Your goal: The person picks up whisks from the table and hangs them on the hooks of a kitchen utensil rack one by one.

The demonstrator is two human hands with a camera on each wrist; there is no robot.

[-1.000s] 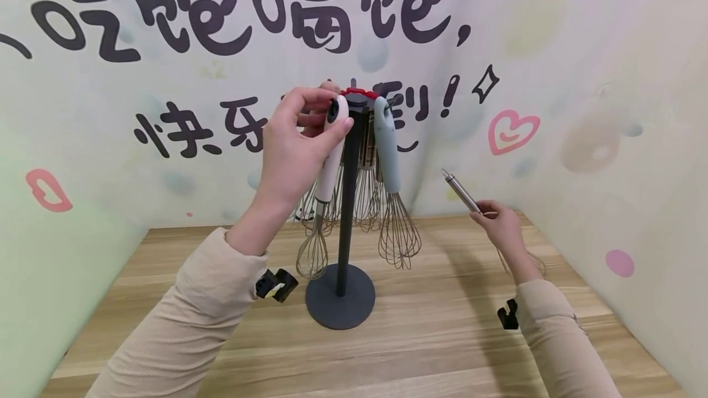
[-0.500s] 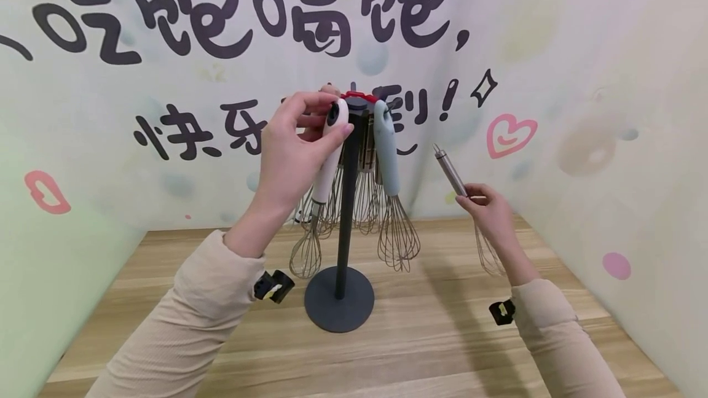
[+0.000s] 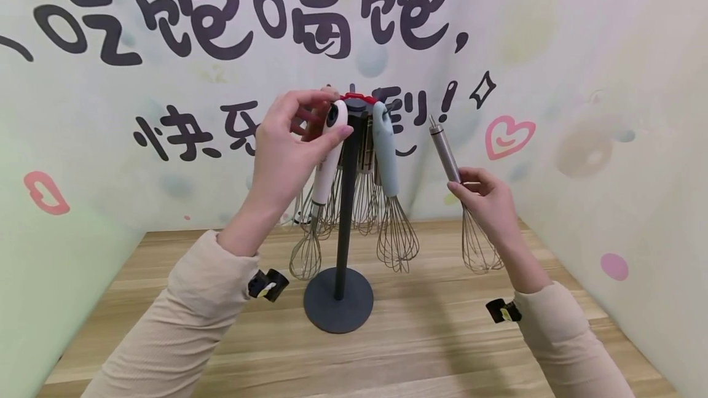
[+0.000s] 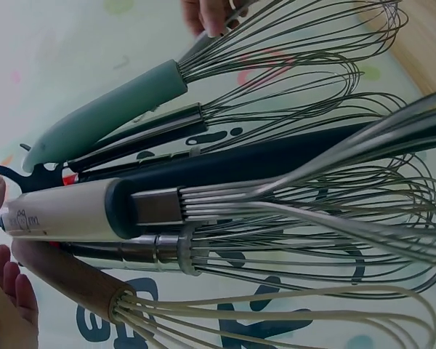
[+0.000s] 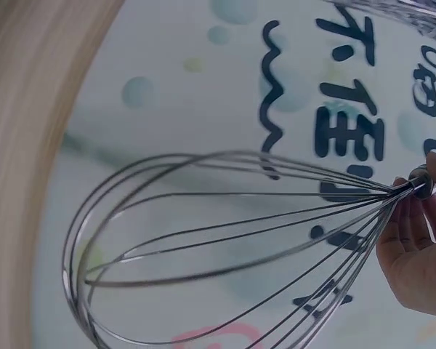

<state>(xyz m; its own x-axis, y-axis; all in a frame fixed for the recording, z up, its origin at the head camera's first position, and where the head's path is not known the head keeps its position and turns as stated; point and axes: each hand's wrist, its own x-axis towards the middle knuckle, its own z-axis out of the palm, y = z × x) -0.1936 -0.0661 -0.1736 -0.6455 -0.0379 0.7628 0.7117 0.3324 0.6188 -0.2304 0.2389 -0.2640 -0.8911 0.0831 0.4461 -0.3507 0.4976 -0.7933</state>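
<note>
My left hand [image 3: 290, 140] is at the top of a dark rack [image 3: 345, 226], thumb and fingers around the upper end of a white-handled whisk [image 3: 327, 171]. In the left wrist view, that white handle [image 4: 65, 211] lies between thumb and fingertips at the left edge. To the right of the post hangs a pale blue-green-handled whisk [image 3: 387, 152]. Several more whisks hang behind, partly hidden. Right of the rack, my right hand [image 3: 487, 201] pinches a steel whisk [image 3: 445, 152] low on its handle, loop end up and wires down. Its wire balloon [image 5: 225, 240] fills the right wrist view.
The rack's round base [image 3: 338, 315] stands on a wood-grain tabletop [image 3: 420, 349]. Red parts [image 3: 356, 96] show at the rack's top. Among the hanging whisks is a brown-handled one [image 4: 73, 273] with pale wires. A printed backdrop [image 3: 182, 78] rises behind the table.
My right hand has lifted the steel whisk upward and a little left, turning it more upright. The left hand stays at the rack's top; the white-handled whisk's lower end swung slightly left.
</note>
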